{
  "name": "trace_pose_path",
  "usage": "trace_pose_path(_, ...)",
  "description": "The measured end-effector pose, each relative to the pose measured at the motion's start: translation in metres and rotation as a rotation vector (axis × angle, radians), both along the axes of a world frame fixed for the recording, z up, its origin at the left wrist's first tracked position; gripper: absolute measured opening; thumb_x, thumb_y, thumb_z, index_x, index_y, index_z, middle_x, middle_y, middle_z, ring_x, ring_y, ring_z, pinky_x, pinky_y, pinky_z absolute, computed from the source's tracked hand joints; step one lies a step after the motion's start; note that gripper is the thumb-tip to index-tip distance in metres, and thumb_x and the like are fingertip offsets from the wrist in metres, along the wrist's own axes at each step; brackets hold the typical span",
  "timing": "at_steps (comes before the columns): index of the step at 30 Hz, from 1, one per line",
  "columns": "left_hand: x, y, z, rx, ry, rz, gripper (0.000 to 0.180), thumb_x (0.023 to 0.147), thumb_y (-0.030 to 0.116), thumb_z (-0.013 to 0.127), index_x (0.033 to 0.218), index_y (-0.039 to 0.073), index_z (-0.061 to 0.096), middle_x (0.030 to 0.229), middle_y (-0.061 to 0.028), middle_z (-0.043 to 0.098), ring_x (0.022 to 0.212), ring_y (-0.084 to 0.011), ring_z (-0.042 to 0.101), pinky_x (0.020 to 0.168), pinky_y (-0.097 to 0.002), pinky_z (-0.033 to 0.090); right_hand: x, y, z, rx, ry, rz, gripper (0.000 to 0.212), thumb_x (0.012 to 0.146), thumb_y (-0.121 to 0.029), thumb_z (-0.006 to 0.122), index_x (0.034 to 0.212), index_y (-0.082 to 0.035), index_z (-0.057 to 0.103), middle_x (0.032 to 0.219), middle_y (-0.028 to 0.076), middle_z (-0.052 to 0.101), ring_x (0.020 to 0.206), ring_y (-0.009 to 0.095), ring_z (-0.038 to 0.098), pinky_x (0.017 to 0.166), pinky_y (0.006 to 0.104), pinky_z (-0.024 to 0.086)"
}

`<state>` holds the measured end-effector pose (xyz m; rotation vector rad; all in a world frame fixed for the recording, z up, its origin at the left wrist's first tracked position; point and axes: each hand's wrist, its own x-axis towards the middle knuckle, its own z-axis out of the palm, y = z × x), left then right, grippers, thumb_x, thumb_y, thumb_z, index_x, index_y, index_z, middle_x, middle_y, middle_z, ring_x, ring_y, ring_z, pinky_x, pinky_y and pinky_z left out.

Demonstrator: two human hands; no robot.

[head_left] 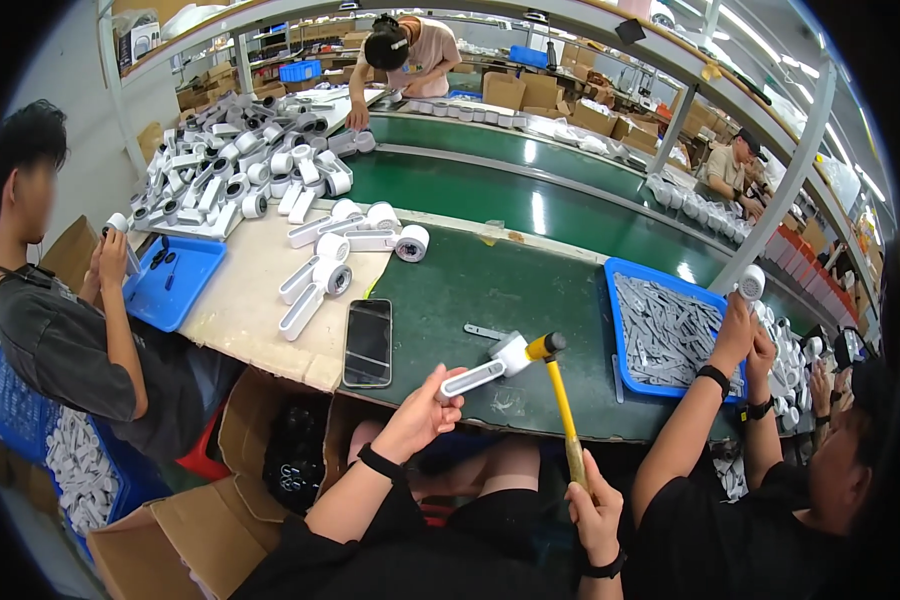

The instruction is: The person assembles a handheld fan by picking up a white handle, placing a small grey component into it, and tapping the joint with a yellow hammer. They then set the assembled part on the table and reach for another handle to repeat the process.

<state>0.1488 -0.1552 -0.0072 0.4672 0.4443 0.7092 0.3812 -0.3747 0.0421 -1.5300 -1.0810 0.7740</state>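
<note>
Left grip holds device slantwise, head up-right.

Green benchtop carries 1 phone, 1 blue tray.

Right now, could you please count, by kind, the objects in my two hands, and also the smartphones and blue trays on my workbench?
White long-handled unit, in left hand: 1
Yellow-handled hammer, in right hand: 1
Smartphone: 1
Blue trays, one left, one right: 2
Total: 5
</note>
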Motion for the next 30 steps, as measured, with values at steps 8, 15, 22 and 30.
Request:
trace_pose_path(8, -0.002, 0.002, -0.012, 1.282, 1.159, 0.655, 0.027, 0.076, 0.017, 0.081, 0.096, 0.004, 0.069, 0.089, -0.0107, 0.063, 0.088, -0.0302, 0.060, 0.078, -0.0384, 0.048, -0.011, 0.015, 0.007, 0.011, -0.261, 0.174, 0.052, 0.086, 0.003, 0.066, 0.137, 0.000, 0.054, 0.082, 0.012, 0.063, 0.067, 0.015, 0.058, 0.064, 0.0260, 0.046)
trace_pose_path(15, -0.003, 0.000, -0.018, 1.249, 1.177, 0.641, 0.023, 0.074, 0.017, 0.081, 0.090, 0.005, 0.070, 0.085, -0.0088, 0.061, 0.086, -0.0301, 0.058, 0.076, -0.0394, 0.048, -0.022, 0.026, 0.008, 0.060, -0.514, 0.272, 0.051, 0.087, 0.001, 0.066, 0.137, -0.001, 0.055, 0.074, 0.012, 0.053, 0.062, 0.021, 0.053, 0.060, 0.0307, 0.044)
trace_pose_path(22, -0.003, 0.003, -0.018, 1.261, 1.161, 0.695, 0.024, 0.073, 0.018, 0.082, 0.090, 0.006, 0.070, 0.083, -0.0088, 0.061, 0.083, -0.0300, 0.058, 0.075, -0.0395, 0.048, -0.029, 0.027, 0.006, 0.068, -0.471, 0.262, 0.051, 0.087, 0.001, 0.065, 0.137, 0.000, 0.055, 0.074, 0.010, 0.054, 0.064, 0.018, 0.053, 0.063, 0.0290, 0.044)
trace_pose_path(30, -0.001, 0.005, -0.024, 1.265, 1.163, 0.703, 0.025, 0.070, 0.018, 0.084, 0.089, 0.008, 0.072, 0.081, -0.0078, 0.061, 0.083, -0.0302, 0.058, 0.074, -0.0394, 0.048, -0.037, 0.033, 0.006, 0.132, -0.491, 0.406, 0.049, 0.086, -0.001, 0.068, 0.134, -0.001, 0.057, 0.074, 0.011, 0.056, 0.063, 0.022, 0.056, 0.060, 0.0321, 0.045)
